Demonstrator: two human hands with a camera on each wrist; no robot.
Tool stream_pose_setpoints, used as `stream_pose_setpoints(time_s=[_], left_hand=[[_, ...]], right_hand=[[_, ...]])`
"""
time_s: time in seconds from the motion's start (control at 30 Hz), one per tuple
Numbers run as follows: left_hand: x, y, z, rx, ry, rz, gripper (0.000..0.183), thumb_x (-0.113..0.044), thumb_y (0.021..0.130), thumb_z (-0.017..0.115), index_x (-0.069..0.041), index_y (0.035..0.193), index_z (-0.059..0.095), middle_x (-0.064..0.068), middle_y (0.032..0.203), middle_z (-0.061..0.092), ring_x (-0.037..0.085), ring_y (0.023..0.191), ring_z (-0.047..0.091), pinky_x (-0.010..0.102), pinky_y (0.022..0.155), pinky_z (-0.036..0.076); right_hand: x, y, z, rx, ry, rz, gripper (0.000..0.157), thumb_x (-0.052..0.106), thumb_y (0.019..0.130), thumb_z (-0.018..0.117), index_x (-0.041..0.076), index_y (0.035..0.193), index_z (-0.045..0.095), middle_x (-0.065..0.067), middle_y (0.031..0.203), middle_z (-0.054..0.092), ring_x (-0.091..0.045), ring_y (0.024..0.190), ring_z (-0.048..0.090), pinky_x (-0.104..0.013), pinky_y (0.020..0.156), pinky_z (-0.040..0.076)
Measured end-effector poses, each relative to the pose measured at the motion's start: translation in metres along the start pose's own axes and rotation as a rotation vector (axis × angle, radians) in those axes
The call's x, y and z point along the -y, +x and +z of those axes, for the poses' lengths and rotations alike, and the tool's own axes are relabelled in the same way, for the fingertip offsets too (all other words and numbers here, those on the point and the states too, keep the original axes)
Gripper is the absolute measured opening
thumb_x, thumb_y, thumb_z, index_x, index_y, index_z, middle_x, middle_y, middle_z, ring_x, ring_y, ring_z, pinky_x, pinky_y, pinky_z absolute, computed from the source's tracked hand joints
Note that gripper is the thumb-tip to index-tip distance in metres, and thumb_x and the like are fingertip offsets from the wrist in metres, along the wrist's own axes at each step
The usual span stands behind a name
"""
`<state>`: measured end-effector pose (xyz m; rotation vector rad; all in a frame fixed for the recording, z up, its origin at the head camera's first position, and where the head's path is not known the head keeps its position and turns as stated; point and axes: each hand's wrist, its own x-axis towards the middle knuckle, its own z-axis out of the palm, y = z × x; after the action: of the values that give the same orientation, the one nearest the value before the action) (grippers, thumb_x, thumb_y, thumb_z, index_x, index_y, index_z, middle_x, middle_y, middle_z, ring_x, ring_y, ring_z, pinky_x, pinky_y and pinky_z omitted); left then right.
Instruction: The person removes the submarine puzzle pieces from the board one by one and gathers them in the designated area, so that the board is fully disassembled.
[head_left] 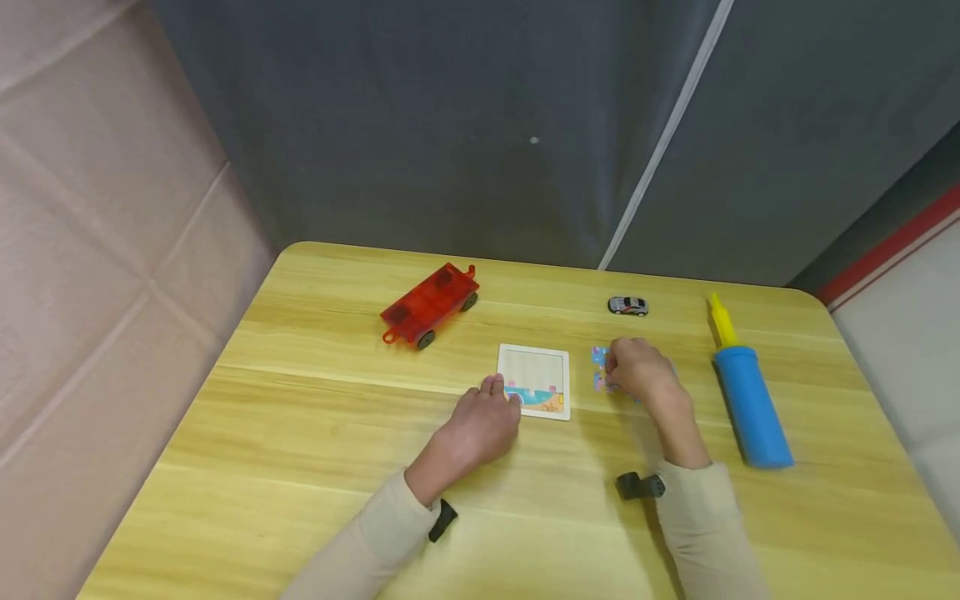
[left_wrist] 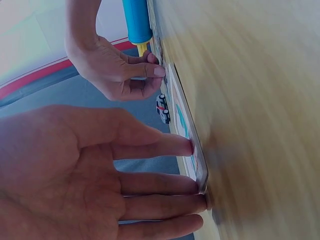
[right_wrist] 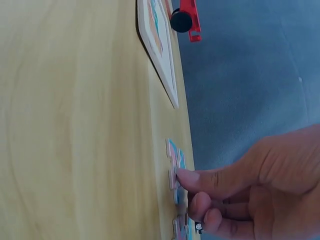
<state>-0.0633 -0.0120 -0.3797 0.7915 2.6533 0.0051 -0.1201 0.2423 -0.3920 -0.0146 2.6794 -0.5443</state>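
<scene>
A square puzzle board (head_left: pixel 532 413) with a white frame lies mid-table, sea-scene pieces filling its lower part. My left hand (head_left: pixel 483 421) rests at its lower left corner. In the left wrist view, the fairly straight fingers (left_wrist: pixel 160 206) touch the board's edge, and the thumb lies over its face. To the right of the board, my right hand (head_left: pixel 641 369) is over several loose, colourful puzzle pieces (head_left: pixel 598 357). Its thumb and curled fingers pinch one puzzle piece (right_wrist: pixel 173 162) close to the tabletop; the hand hides part of the group.
A red toy wagon (head_left: pixel 431 304) stands behind the board to the left. Beyond the right hand sits a small silver toy car (head_left: pixel 627 306). A blue hand pump (head_left: pixel 752 408) with a yellow nozzle lies at the right. A dark partition (head_left: pixel 450 125) borders the table's back.
</scene>
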Motion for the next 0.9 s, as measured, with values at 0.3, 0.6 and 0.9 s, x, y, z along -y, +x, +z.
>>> stream_pose_setpoints(time_s=[0.3, 0.6, 0.9], left_hand=[[0.0, 0.001, 0.001, -0.007, -0.002, -0.004, 0.042, -0.018, 0.116, 0.049, -0.005, 0.154, 0.063, 0.029, 0.164, 0.051, 0.04, 0.155, 0.051, 0.05, 0.12, 0.05], [-0.003, 0.0, 0.003, -0.016, 0.026, -0.016, 0.045, -0.022, 0.115, 0.054, -0.004, 0.157, 0.06, 0.028, 0.169, 0.045, 0.041, 0.16, 0.042, 0.055, 0.126, 0.043], [-0.026, 0.002, 0.018, 0.05, 0.011, 0.092, 0.06, -0.025, 0.117, 0.048, 0.006, 0.167, 0.037, 0.029, 0.178, 0.024, 0.044, 0.169, 0.019, 0.052, 0.135, 0.027]], right_hand=[[0.02, -0.002, 0.011, -0.046, 0.052, -0.289, 0.011, 0.003, 0.101, 0.076, 0.003, 0.094, 0.068, -0.007, 0.086, 0.066, -0.018, 0.077, 0.058, -0.031, 0.071, 0.048], [0.033, -0.017, 0.056, -0.108, 0.032, -0.406, 0.024, 0.012, 0.097, 0.084, 0.004, 0.11, 0.066, -0.008, 0.103, 0.057, -0.019, 0.091, 0.056, -0.035, 0.08, 0.054], [0.035, -0.017, 0.059, -0.131, 0.047, -0.413, 0.022, 0.007, 0.096, 0.084, 0.004, 0.108, 0.066, -0.008, 0.102, 0.056, -0.019, 0.09, 0.055, -0.035, 0.079, 0.053]])
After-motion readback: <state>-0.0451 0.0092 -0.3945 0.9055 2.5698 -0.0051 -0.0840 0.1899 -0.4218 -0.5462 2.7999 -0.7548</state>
